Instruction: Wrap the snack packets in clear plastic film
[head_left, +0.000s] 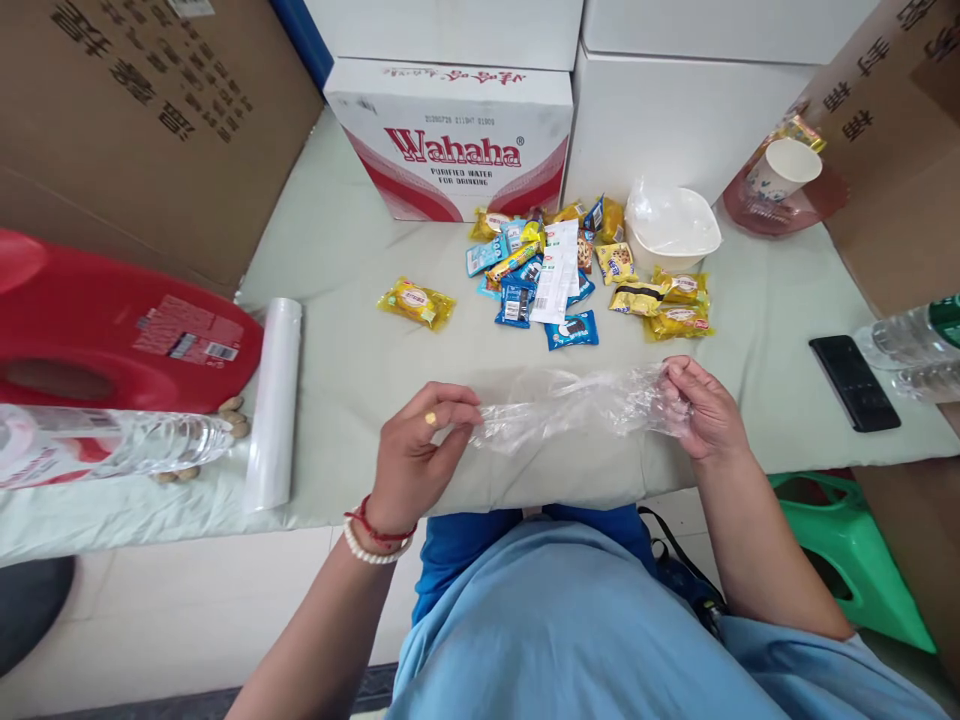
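A clear plastic bag (570, 405), thin and crumpled, stretches sideways between my hands just above the table's front edge. My left hand (431, 440), with a gold ring and wrist bracelets, pinches one end between thumb and fingers. At the other end my right hand (705, 405) grips the bunched plastic. Beyond the bag lies a pile of small wrapped snacks (517, 265) in blue and yellow packaging, with white paper packets (555, 270) on top. One yellow-wrapped snack (416, 303) lies apart to the left. A white bowl (675, 250) with clear plastic in it stands behind the pile, right.
On the left are a roll of clear plastic (274, 400), a red jug (127, 330) and a water bottle (120, 440) on its side. A phone (853, 383), bottles (915, 335) and a paper cup (784, 170) on a reddish tray are right. White cartons (457, 140) line the back.
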